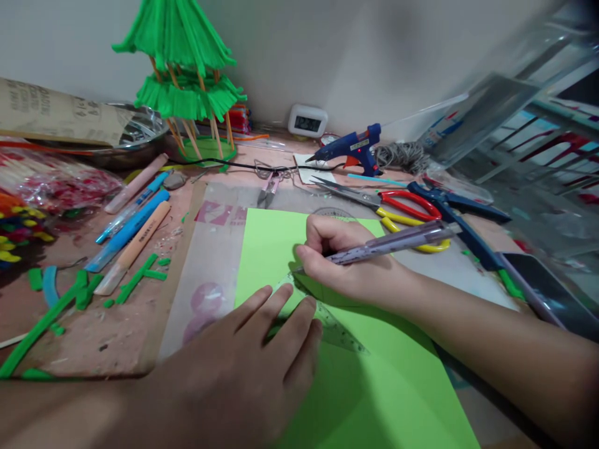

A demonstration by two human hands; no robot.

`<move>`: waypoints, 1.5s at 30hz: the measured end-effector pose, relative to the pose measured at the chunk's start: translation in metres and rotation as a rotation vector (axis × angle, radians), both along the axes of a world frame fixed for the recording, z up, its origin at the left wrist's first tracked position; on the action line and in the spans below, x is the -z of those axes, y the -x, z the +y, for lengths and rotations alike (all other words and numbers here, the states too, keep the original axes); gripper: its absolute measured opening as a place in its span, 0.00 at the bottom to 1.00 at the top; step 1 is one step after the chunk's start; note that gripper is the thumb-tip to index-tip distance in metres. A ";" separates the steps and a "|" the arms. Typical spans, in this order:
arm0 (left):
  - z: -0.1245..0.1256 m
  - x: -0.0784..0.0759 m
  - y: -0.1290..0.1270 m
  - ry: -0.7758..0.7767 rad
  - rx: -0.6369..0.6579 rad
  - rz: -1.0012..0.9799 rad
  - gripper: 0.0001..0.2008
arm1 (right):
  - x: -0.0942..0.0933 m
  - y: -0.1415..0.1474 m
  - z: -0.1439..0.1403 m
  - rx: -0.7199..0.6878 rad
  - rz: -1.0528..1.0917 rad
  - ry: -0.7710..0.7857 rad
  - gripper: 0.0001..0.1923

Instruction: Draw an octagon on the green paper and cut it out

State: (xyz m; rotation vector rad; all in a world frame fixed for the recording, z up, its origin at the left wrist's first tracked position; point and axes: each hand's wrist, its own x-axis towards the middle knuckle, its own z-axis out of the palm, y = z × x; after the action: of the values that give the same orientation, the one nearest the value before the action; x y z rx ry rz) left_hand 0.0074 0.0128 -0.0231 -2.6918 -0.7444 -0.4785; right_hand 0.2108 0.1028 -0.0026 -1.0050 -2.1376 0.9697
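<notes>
My right hand [346,255] grips a pen [388,244] with a patterned purple barrel, its tip down at a clear set square [344,330]. Fingers outstretched, my left hand [271,349] lies over the set square and presses it on a sheet of light green paper [402,386]. Part of the set square is hidden beneath those fingers. Just behind my right hand, the rim of a clear protractor [331,212] shows at the paper's far edge.
Red-and-yellow-handled scissors [407,206], a blue glue gun [350,149] and small pliers [269,190] lie at the back. A green pagoda model [187,93] stands behind. Markers [135,243] and green scraps [56,324] lie left; a phone [552,293] lies right.
</notes>
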 end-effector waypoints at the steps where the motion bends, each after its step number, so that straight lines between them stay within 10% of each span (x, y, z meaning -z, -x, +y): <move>1: 0.000 -0.001 0.000 -0.001 -0.003 0.006 0.25 | 0.000 0.000 0.000 0.000 0.002 -0.003 0.13; 45: -0.002 -0.001 0.001 0.062 0.011 0.034 0.23 | 0.000 0.000 0.000 -0.004 -0.006 -0.041 0.13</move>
State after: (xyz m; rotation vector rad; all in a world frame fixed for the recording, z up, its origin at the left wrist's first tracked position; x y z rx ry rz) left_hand 0.0062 0.0105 -0.0225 -2.7558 -0.7476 -0.4180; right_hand 0.2103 0.1027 -0.0026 -0.9859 -2.1566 0.9220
